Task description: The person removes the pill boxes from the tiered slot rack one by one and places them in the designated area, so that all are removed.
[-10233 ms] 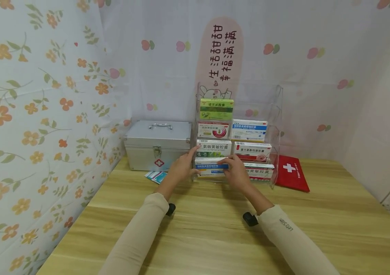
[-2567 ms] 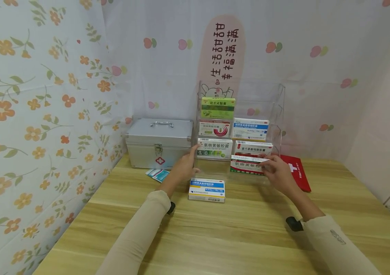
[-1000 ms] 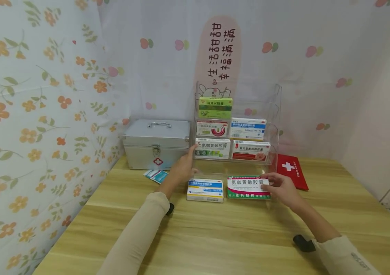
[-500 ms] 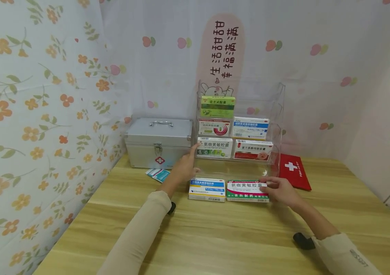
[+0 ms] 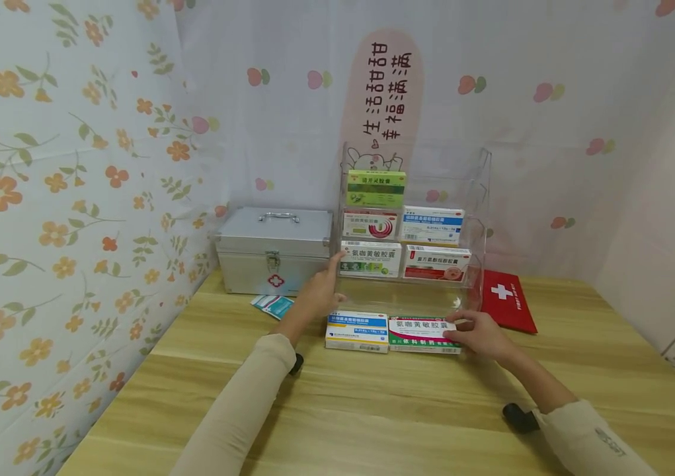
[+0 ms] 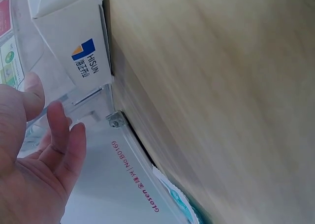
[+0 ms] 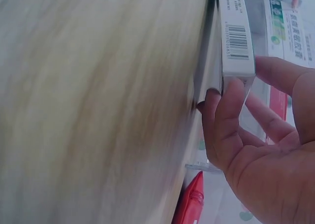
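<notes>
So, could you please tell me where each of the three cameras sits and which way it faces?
Head: worn on the head, looking forward and down at the clear rack, two boxes on the wooden table; both sleeved arms show.
Left wrist: low beside the left hand, facing the rack's side and the blue-and-white box; palm and fingers show.
Right wrist: low beside the right hand, facing the green-and-white box it grips.
Shared: each wrist view shows a box the head view also sees, and.
</notes>
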Tool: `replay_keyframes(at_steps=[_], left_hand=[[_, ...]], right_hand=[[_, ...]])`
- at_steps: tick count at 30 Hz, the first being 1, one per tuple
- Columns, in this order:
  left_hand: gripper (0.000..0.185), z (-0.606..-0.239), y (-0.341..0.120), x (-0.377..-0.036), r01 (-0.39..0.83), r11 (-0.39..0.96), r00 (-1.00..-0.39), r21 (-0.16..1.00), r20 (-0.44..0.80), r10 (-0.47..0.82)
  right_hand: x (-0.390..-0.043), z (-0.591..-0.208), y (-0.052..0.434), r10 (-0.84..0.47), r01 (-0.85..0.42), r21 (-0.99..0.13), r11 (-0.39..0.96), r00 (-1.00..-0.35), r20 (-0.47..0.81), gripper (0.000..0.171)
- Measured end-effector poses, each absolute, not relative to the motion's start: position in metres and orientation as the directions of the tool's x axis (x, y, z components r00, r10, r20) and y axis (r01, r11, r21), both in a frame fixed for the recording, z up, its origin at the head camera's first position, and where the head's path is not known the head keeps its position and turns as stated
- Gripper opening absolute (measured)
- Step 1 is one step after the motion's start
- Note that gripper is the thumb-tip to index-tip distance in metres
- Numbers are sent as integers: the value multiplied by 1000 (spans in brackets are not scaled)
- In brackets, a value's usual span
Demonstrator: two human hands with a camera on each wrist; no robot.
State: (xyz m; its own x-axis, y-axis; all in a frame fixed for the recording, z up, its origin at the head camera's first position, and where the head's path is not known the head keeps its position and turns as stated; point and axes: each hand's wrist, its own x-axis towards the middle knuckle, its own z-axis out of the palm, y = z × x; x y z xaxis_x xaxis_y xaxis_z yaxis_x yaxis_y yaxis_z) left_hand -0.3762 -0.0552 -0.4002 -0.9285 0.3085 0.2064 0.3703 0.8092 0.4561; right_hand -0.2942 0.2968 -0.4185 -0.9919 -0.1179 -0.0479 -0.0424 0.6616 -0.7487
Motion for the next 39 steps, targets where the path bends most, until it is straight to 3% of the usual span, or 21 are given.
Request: replay_keyframes(at_steps=[30,39], left_hand=[[105,-404,-57,-380,381,810,-924,445,213,318],[105,-404,-57,-379,389,814,-920,432,221,322]], right_hand=[[-290,-414,290,-171,-79,-737,672,-984,-50,47],[-289,-403,296,-175,-135,-687,714,-985,12,47]])
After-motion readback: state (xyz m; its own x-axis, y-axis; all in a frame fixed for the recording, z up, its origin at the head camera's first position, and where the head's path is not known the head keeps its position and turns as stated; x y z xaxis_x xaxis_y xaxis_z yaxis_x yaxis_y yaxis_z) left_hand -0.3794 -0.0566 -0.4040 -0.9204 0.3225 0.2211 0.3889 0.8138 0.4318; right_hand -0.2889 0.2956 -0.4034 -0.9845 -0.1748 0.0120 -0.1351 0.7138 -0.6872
